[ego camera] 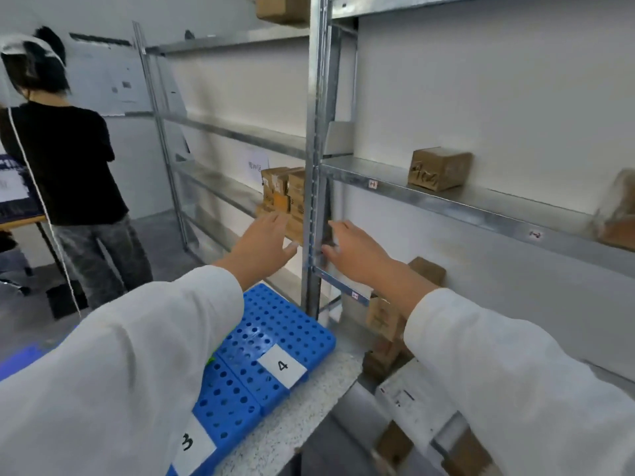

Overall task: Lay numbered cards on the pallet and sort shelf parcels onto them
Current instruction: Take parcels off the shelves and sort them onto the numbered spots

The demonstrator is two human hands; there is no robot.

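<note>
A blue perforated pallet (pixel 275 324) lies on the floor below my arms. White cards marked 4 (pixel 282 365) and 3 (pixel 192 444) rest on it. My left hand (pixel 263 243) reaches with straight fingers toward a stack of brown parcels (pixel 285 197) on the left shelf bay, close to them. My right hand (pixel 354 250) is stretched out beside the metal upright (pixel 314 166), fingers extended and holding nothing. A lone brown parcel (pixel 439 168) with handwriting sits on the middle shelf (pixel 481 204) to the right.
A person in a black shirt (pixel 65 159) stands at the left with their back to me. More cardboard boxes (pixel 385 317) sit on the low shelf under my right arm, and others (pixel 412 403) lie near the floor. A blurred parcel (pixel 615 211) sits far right.
</note>
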